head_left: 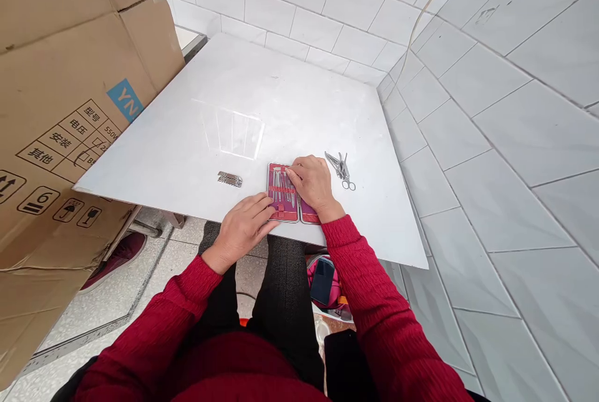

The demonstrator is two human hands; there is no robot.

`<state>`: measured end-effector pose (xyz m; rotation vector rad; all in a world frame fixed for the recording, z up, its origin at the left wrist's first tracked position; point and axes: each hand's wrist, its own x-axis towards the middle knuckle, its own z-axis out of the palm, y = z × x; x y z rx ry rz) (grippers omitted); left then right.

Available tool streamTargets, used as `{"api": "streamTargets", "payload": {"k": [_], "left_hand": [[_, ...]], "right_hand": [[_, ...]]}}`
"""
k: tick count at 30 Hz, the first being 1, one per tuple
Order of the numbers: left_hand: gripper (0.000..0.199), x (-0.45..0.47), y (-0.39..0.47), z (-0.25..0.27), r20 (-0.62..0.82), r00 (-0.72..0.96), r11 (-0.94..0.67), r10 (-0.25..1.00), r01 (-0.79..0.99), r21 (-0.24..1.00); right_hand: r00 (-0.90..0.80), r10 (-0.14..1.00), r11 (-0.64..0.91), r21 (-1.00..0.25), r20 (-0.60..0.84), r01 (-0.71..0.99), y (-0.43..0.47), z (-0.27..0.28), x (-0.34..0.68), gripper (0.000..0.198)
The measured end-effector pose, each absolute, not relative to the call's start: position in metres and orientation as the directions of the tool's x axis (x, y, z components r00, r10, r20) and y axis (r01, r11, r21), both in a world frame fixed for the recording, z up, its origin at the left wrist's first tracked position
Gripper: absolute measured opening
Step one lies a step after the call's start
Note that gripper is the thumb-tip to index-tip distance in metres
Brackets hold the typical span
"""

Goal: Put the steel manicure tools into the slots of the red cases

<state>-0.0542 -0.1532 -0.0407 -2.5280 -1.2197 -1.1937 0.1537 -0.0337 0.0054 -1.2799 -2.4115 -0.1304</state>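
A red and purple manicure case (282, 207) lies unfolded on the white tabletop, with several slim metal tools (282, 185) held under a red strap in its left half. My left hand (246, 222) grips the case's lower left edge with the fingers close together. Over the middle and right half is my right hand (312, 182), its fingers curled and its thumb at the upper ends of the tools. What the right fingers hold, if anything, is hidden. Nail clippers (229, 178) rest left of the case. To the right lie small scissors (345, 176) with other metal tools, overlapping.
The glossy white tabletop (299, 102) meets tiled walls at the back and right. A large cardboard box (70, 96) stands against its left side. Below the front edge are my legs and a pink bag (334, 289) with a dark phone (322, 280) on it.
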Motion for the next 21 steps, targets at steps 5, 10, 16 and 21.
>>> {"api": "streamTargets", "payload": {"k": [5,10,16,21], "left_hand": [[0.023,-0.054,-0.155,-0.043,0.666,0.367,-0.666,0.649,0.697,0.265],[0.022,-0.052,-0.156,-0.042,0.657,0.365,-0.665,0.659,0.692,0.282],[0.021,-0.052,-0.155,-0.038,0.636,0.368,-0.665,0.678,0.675,0.319],[0.023,-0.051,-0.157,-0.04,0.642,0.362,-0.661,0.676,0.683,0.311]], "right_hand": [[-0.486,0.769,0.588,-0.161,0.414,0.793,-0.038,0.008,0.155,0.032],[-0.472,0.791,0.597,-0.319,0.39,0.737,-0.046,0.019,0.13,0.025],[-0.631,0.746,0.661,-0.346,0.213,0.665,-0.06,0.042,0.062,0.021],[-0.674,0.735,0.675,-0.17,0.073,0.718,-0.065,0.058,0.031,0.024]]}}
